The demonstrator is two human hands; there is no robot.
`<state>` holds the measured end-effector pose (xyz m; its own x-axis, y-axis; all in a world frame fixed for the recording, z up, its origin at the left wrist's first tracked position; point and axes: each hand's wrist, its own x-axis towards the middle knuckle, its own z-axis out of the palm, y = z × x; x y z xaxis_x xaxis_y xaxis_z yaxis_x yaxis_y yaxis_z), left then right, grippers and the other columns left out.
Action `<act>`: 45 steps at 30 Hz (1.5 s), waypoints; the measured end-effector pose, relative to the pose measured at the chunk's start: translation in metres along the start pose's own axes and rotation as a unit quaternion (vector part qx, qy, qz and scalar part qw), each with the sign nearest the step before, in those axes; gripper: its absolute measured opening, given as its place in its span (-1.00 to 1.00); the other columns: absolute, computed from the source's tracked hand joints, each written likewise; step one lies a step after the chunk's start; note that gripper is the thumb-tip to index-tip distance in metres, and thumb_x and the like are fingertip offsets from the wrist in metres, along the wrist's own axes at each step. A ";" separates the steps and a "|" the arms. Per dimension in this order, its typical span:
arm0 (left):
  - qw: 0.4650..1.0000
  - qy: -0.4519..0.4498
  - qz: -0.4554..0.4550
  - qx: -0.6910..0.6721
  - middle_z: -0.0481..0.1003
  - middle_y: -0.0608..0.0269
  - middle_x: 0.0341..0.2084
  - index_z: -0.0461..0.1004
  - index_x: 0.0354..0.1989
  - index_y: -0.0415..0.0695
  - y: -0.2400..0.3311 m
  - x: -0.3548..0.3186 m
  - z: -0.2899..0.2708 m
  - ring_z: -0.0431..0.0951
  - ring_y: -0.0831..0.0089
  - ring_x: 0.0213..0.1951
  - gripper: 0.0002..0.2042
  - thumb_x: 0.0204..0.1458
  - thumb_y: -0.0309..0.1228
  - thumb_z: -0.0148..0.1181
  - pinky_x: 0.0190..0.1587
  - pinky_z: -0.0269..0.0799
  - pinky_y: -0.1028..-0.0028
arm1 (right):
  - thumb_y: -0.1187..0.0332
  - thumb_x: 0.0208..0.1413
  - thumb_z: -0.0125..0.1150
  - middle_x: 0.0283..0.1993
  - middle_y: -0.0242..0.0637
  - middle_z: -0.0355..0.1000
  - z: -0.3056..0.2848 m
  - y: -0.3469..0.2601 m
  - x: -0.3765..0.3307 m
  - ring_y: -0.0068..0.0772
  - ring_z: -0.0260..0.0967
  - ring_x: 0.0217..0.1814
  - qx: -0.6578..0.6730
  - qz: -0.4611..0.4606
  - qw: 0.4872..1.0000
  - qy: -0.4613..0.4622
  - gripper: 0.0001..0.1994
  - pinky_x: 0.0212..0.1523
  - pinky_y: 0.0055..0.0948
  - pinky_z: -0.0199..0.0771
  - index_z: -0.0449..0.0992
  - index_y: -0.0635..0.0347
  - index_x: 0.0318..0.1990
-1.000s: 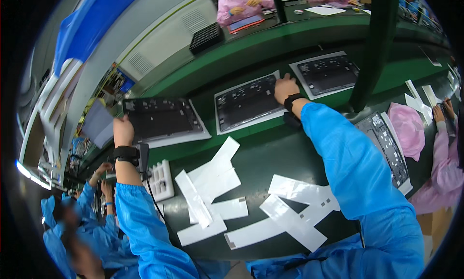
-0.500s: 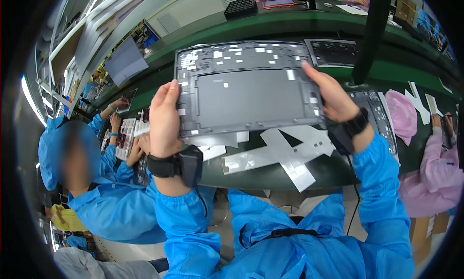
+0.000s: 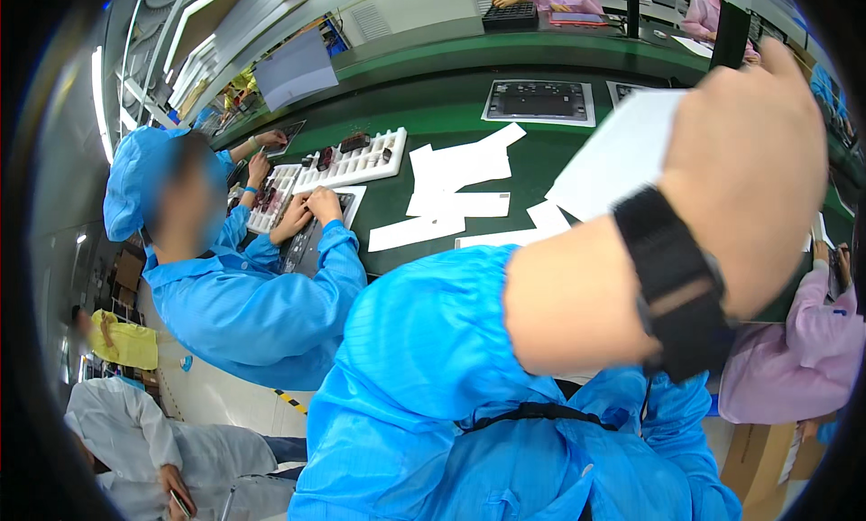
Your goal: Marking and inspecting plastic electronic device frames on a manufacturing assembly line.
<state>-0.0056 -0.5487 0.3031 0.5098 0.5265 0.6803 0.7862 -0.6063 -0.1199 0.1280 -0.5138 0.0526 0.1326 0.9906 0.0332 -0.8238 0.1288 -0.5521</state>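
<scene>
My left arm reaches across to the right, and my left hand (image 3: 749,169) shows its back, large and partly blurred. The fingers curl away from view, so whatever they hold is hidden. A black wrist strap (image 3: 677,286) circles the wrist. Beside the hand, a broad white sheet (image 3: 613,151) slants over the green bench and runs in behind it. Whether the fingers grip this sheet cannot be made out. My right hand does not show. Left of the sheet, loose white paper pieces (image 3: 460,169) and a white strip (image 3: 415,232) lie on the bench.
On the left, a person in blue (image 3: 244,286) works with both hands at a dark panel, near a white parts tray (image 3: 361,160). A dark panel (image 3: 541,101) on a white sheet lies farther back. A person in pink (image 3: 794,359) sits at right, near a dark post (image 3: 729,43).
The dark grey panel that both hands held up is no longer visible. My left arm has swung across to the right, and my right hand has gone from sight. The view has shifted.
</scene>
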 end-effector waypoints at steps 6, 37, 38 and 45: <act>0.973 0.053 -0.051 -0.218 0.55 0.00 -0.51 0.48 -0.31 -0.42 0.006 -0.019 -0.028 0.63 0.25 -0.45 -0.63 -0.32 -0.45 0.34 -0.45 0.54 0.45 | -0.15 0.32 -0.18 0.27 -0.24 0.31 0.003 0.013 -0.002 -0.27 0.33 0.23 0.007 0.021 0.998 -0.055 -0.36 0.20 -0.30 0.36 0.20 0.18 0.31; 0.872 -0.106 -0.436 -0.194 0.45 -0.09 -0.26 0.49 -0.32 -0.30 -0.152 -0.250 0.224 0.50 0.01 -0.13 -0.85 -0.06 -0.51 0.13 -0.15 0.52 0.17 | -0.01 0.29 -0.02 -0.32 0.21 0.49 -0.069 0.021 0.054 0.28 0.44 -0.21 -0.922 -0.051 0.383 0.019 -0.48 -0.23 -0.01 0.39 0.55 0.41 -0.26; 0.873 -0.093 -0.430 -0.210 0.45 -0.09 -0.29 0.48 -0.33 -0.29 -0.150 -0.249 0.218 0.50 0.01 -0.15 -0.86 -0.03 -0.49 0.09 -0.16 0.51 0.15 | -0.04 0.28 -0.03 -0.30 0.20 0.50 -0.057 0.021 0.049 0.27 0.44 -0.16 -0.931 -0.065 0.357 0.026 -0.46 -0.19 0.01 0.41 0.57 0.38 -0.25; 0.903 0.003 -0.383 -0.196 0.53 -0.02 -0.14 0.53 -0.16 -0.25 -0.196 -0.322 0.148 0.50 0.03 -0.05 -0.76 -0.02 -0.47 0.22 0.02 0.42 0.19 | -0.03 0.36 -0.15 -0.44 -0.21 0.51 -0.032 -0.028 0.037 -0.31 0.41 -0.41 -0.790 -0.096 0.592 0.131 -0.44 -0.34 -0.31 0.33 0.50 0.29 -0.45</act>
<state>-0.2721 -0.5110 0.0007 -0.1343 0.8783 0.4588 0.7224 -0.2301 0.6520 0.1732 -0.4825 0.0423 0.3922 0.8965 0.2062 0.7351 -0.1706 -0.6562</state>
